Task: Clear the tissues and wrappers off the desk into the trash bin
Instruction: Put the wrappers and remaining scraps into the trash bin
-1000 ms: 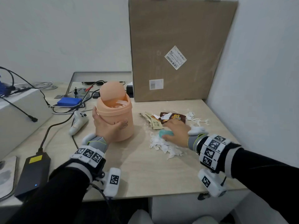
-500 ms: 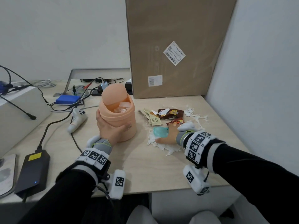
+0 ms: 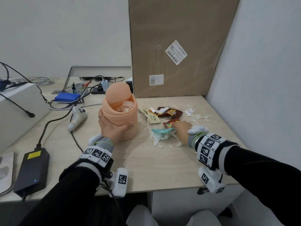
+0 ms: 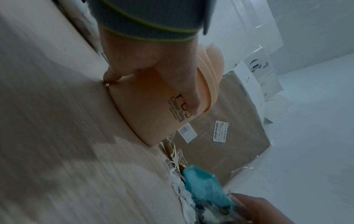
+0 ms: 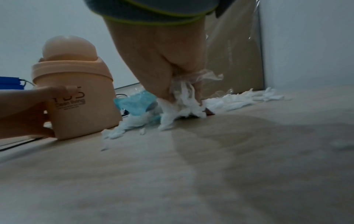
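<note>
Some tissue is already seen inside the trash bin (image 3: 121, 117), gripped by the left hand (image 3: 112, 128); beside the trash bin, shredded tissue (image 3: 160, 137) is clenched in the right hand (image 3: 181, 130); wrappers (image 3: 169, 113) remain.

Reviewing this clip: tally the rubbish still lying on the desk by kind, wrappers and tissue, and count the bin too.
Printed snack wrappers: 3 (beige wrapper, dark brown wrapper, red wrapper)
Teal wrapper: 1
Shredded tissue patches: 2 (tissue under the right hand, tissue near the wall)
Peach trash bin: 1
Total: 7
</note>
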{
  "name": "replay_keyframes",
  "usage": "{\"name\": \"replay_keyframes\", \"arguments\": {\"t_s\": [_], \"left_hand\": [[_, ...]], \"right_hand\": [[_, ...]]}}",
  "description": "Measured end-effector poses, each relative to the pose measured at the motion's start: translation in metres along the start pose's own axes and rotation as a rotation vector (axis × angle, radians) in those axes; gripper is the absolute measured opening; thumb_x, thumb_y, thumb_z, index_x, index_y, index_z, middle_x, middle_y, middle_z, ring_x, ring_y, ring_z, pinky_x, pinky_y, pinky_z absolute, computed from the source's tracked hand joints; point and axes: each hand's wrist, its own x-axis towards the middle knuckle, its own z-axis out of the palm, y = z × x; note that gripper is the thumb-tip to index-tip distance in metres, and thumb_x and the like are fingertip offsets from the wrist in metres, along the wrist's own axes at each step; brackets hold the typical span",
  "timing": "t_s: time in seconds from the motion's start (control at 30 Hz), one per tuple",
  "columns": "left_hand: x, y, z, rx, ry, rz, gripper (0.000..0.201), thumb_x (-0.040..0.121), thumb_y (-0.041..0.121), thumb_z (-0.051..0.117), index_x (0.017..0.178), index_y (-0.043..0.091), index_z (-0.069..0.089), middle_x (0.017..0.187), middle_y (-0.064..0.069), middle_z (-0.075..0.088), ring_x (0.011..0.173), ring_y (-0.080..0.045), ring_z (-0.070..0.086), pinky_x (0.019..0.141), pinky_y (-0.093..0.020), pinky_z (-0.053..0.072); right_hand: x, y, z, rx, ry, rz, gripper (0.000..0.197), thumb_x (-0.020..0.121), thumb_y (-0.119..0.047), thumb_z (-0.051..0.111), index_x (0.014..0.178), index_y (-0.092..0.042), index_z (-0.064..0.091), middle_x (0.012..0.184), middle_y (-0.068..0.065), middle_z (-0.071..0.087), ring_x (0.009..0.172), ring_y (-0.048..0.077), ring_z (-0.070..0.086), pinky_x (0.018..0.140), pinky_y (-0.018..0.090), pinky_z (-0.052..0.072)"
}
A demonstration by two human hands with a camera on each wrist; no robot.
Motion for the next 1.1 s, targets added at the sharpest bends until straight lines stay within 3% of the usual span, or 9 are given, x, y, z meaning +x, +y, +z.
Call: {"name": "replay_keyframes", "arguments": {"t_s": [0.07, 0.17, 0.3, 0.47, 0.57, 0.67, 0.8, 0.93, 1.1], "left_hand": [[-0.002, 0.003, -0.002, -0.016, -0.031, -0.002, 0.136, 0.032, 0.052, 0.08, 0.146, 0.028, 0.01, 0.142, -0.004, 0.031, 0.132, -0.021, 0.034, 0.112, -0.039, 0.032], [-0.003, 0.003, -0.002, -0.006, -0.031, -0.001, 0.135, 0.034, 0.05, 0.082, 0.146, 0.029, 0.01, 0.142, -0.005, 0.032, 0.131, -0.022, 0.035, 0.112, -0.041, 0.032], [-0.005, 0.005, -0.001, 0.003, -0.025, -0.028, 0.134, 0.035, 0.047, 0.083, 0.146, 0.029, 0.01, 0.141, -0.006, 0.032, 0.131, -0.024, 0.035, 0.112, -0.042, 0.033], [-0.006, 0.007, -0.002, 0.002, -0.024, -0.037, 0.134, 0.034, 0.047, 0.08, 0.146, 0.027, 0.01, 0.141, -0.007, 0.032, 0.131, -0.026, 0.035, 0.111, -0.04, 0.033], [-0.006, 0.008, -0.003, -0.003, -0.031, -0.042, 0.136, 0.031, 0.052, 0.076, 0.147, 0.027, 0.01, 0.141, -0.007, 0.031, 0.13, -0.025, 0.035, 0.111, -0.041, 0.033], [-0.006, 0.008, -0.003, -0.013, -0.03, -0.039, 0.136, 0.031, 0.051, 0.076, 0.147, 0.027, 0.01, 0.142, -0.007, 0.031, 0.13, -0.026, 0.035, 0.111, -0.042, 0.033], [-0.005, 0.007, -0.003, -0.025, -0.026, -0.03, 0.137, 0.03, 0.056, 0.076, 0.146, 0.025, 0.012, 0.142, -0.007, 0.031, 0.13, -0.024, 0.036, 0.111, -0.038, 0.033], [-0.004, 0.008, -0.004, -0.03, -0.02, -0.023, 0.137, 0.029, 0.058, 0.074, 0.146, 0.025, 0.012, 0.143, -0.007, 0.031, 0.13, -0.023, 0.036, 0.11, -0.037, 0.034], [-0.002, 0.007, -0.002, -0.014, -0.017, -0.021, 0.133, 0.034, 0.049, 0.079, 0.147, 0.024, 0.012, 0.143, -0.007, 0.032, 0.13, -0.024, 0.037, 0.109, -0.035, 0.033]], "right_hand": [[-0.008, 0.002, -0.011, 0.055, 0.139, -0.07, 0.038, 0.09, -0.021, 0.057, 0.128, -0.018, 0.052, 0.116, 0.01, 0.063, 0.104, 0.029, 0.061, 0.085, 0.032, 0.047], [-0.025, 0.004, -0.032, 0.274, 0.338, -0.097, 0.031, 0.093, -0.011, 0.047, 0.119, -0.019, 0.063, 0.104, 0.009, 0.068, 0.091, 0.031, 0.062, 0.068, 0.026, 0.039], [-0.032, -0.003, -0.059, 0.398, 0.51, -0.164, 0.023, 0.091, -0.01, 0.051, 0.107, -0.015, 0.066, 0.093, 0.014, 0.069, 0.085, 0.033, 0.063, 0.063, 0.029, 0.039], [-0.039, -0.041, -0.096, 0.503, 0.64, -0.348, 0.023, 0.091, -0.015, 0.055, 0.111, -0.013, 0.067, 0.096, 0.006, 0.071, 0.079, 0.02, 0.06, 0.057, 0.024, 0.033], [-0.038, -0.075, -0.103, 0.464, 0.622, -0.429, 0.017, 0.088, -0.013, 0.055, 0.1, -0.009, 0.066, 0.092, 0.014, 0.07, 0.083, 0.03, 0.062, 0.061, 0.029, 0.035], [-0.034, -0.107, -0.097, 0.393, 0.547, -0.48, 0.016, 0.088, -0.014, 0.055, 0.101, -0.01, 0.064, 0.091, 0.017, 0.068, 0.084, 0.035, 0.062, 0.063, 0.03, 0.038], [-0.03, -0.136, -0.09, 0.263, 0.445, -0.477, 0.023, 0.092, -0.016, 0.051, 0.114, -0.012, 0.058, 0.103, 0.015, 0.067, 0.093, 0.033, 0.061, 0.067, 0.029, 0.041], [-0.026, -0.144, -0.1, 0.146, 0.415, -0.474, 0.023, 0.095, -0.015, 0.046, 0.113, -0.009, 0.058, 0.109, 0.012, 0.065, 0.102, 0.032, 0.059, 0.069, 0.028, 0.036], [-0.031, -0.149, -0.107, 0.043, 0.389, -0.525, 0.026, 0.096, -0.023, 0.043, 0.115, -0.012, 0.058, 0.11, 0.009, 0.065, 0.101, 0.029, 0.06, 0.064, 0.023, 0.033]]}}
